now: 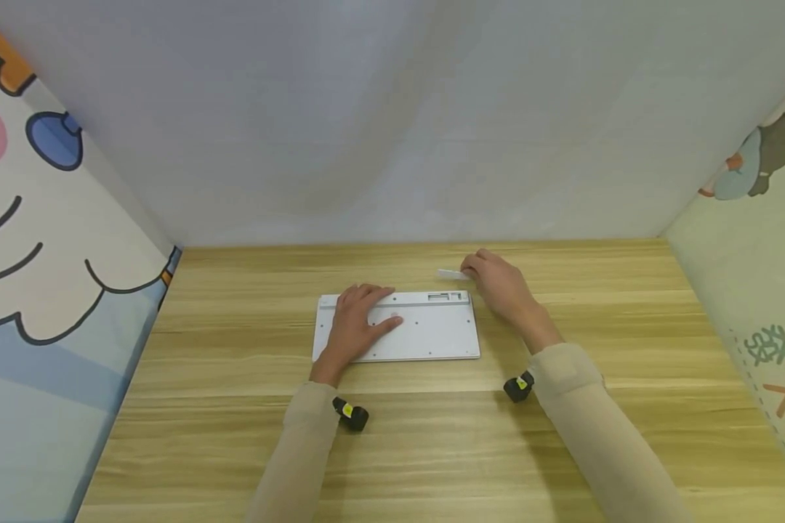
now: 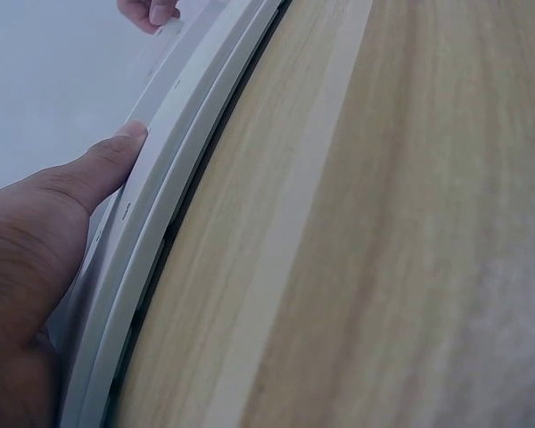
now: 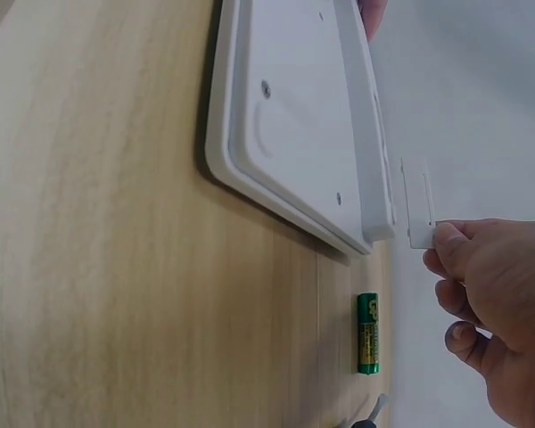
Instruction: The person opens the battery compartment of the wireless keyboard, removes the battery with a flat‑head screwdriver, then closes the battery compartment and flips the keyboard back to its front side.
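Note:
A white keyboard (image 1: 441, 334) lies underside up on the wooden table, with an uncovered compartment (image 1: 440, 296) at its upper right edge. The left hand (image 1: 355, 325) rests spread on the left part of the keyboard; in the left wrist view its thumb (image 2: 116, 156) lies against the white casing. Just beyond the compartment, the right hand (image 1: 502, 285) pinches a small flat white cover (image 1: 453, 274) by one end, held apart from the keyboard. The right wrist view shows this cover (image 3: 418, 203) between the thumb and finger of the right hand (image 3: 508, 294).
A green battery (image 3: 367, 333) lies on the table beside the keyboard in the right wrist view, and part of a dark-handled tool (image 3: 367, 421) shows near it. A pale wall (image 1: 405, 131) stands behind the table, with patterned panels at both sides.

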